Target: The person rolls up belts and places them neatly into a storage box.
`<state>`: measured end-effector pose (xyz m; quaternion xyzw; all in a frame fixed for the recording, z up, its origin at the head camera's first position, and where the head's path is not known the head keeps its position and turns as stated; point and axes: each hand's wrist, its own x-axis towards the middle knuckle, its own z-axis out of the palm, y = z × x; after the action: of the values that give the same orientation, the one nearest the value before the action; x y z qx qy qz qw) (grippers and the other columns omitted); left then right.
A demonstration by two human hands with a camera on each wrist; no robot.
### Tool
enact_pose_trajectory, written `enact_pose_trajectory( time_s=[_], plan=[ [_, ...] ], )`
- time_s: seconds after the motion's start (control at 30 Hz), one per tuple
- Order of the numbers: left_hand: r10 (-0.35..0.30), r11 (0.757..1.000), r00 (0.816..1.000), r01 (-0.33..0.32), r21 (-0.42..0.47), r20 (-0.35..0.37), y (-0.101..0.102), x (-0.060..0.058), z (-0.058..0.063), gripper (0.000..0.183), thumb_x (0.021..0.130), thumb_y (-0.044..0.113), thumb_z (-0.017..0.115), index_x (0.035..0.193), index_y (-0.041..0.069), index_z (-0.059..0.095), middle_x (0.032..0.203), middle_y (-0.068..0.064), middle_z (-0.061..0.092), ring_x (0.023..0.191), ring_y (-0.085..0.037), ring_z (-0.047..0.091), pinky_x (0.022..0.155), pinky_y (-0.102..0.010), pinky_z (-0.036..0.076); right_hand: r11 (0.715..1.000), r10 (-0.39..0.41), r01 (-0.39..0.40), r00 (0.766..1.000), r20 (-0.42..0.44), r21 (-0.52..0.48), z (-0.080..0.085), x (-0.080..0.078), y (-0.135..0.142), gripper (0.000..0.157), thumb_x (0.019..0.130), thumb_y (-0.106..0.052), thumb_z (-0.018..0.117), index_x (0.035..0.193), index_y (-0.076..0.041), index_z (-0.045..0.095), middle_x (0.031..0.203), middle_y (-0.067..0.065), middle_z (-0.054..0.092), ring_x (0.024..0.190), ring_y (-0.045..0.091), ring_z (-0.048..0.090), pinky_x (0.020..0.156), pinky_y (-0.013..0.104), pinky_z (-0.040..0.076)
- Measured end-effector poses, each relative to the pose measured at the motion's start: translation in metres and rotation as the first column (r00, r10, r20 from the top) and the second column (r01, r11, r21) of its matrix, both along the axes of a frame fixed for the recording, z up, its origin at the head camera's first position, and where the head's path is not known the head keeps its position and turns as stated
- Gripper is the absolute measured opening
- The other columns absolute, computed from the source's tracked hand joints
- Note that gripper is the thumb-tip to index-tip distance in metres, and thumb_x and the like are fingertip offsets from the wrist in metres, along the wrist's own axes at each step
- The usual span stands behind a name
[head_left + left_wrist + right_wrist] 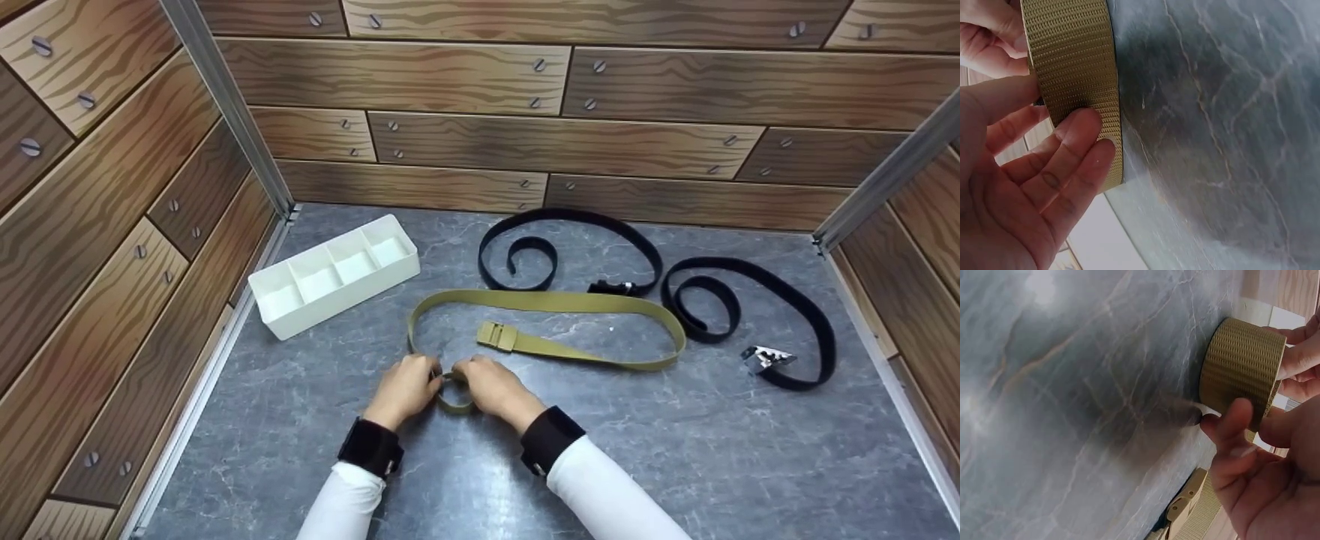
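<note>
A khaki webbing belt (551, 301) stands on its edge in a long loop, its matching buckle (495, 336) lying inside that loop. Its near end curves into a small ring between both hands. My left hand (405, 386) grips this ring from the left; in the left wrist view its fingertips lie against the ribbed webbing (1069, 48). From the right, my right hand (495, 386) holds the same ring, thumb and fingers at the band's edge in the right wrist view, where the coiled webbing (1241, 363) shows from its outer side.
A white four-slot tray (341, 306) sits at the back left. Behind the khaki belt lies a black belt (577, 216) with a dark buckle; another black belt (795, 300) with a silver buckle (766, 358) is to the right. Wood-patterned walls (450, 82) enclose the grey marbled surface (675, 450).
</note>
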<state>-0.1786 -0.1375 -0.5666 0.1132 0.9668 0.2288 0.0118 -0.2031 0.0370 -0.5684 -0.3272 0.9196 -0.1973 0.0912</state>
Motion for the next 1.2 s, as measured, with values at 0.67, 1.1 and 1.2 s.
enact_pose_trajectory(
  time_s=[0.67,1.1,1.2],
  plan=[
    [-0.006,0.991,0.999,0.000,0.135,0.041,-0.0051,-0.0007,-0.0024,0.018,0.090,0.018,0.069,0.075,0.010,0.071,0.070,-0.001,0.066,0.062,-0.017,0.060,0.062,-0.037,0.050,0.990,0.083,-0.080,0.996,0.023,-0.113,-0.0038,-0.0032,-0.0012,0.041,0.079,0.016,0.051,0.105,-0.008,0.073,0.092,0.006,0.069,0.077,0.021,0.055,0.071,0.031,0.048],
    [0.201,0.938,0.971,-0.230,0.259,0.131,-0.0007,-0.0001,-0.0010,0.028,0.076,0.011,0.081,0.087,-0.002,0.060,0.065,-0.002,0.059,0.058,-0.018,0.057,0.057,-0.034,0.049,0.983,0.042,-0.030,0.997,0.060,-0.184,-0.0048,-0.0045,0.0010,0.020,0.092,0.006,0.055,0.104,-0.001,0.070,0.099,0.012,0.069,0.096,0.027,0.065,0.087,0.038,0.050],
    [0.247,0.933,0.952,-0.283,0.221,0.179,0.0000,-0.0014,0.0016,0.023,0.078,0.012,0.078,0.069,0.005,0.058,0.063,-0.005,0.060,0.058,-0.020,0.058,0.056,-0.035,0.049,0.980,0.053,-0.039,0.996,0.068,-0.194,-0.0056,-0.0045,0.0011,0.021,0.093,0.003,0.056,0.105,-0.003,0.072,0.097,0.011,0.069,0.093,0.025,0.064,0.085,0.037,0.050]
  ],
)
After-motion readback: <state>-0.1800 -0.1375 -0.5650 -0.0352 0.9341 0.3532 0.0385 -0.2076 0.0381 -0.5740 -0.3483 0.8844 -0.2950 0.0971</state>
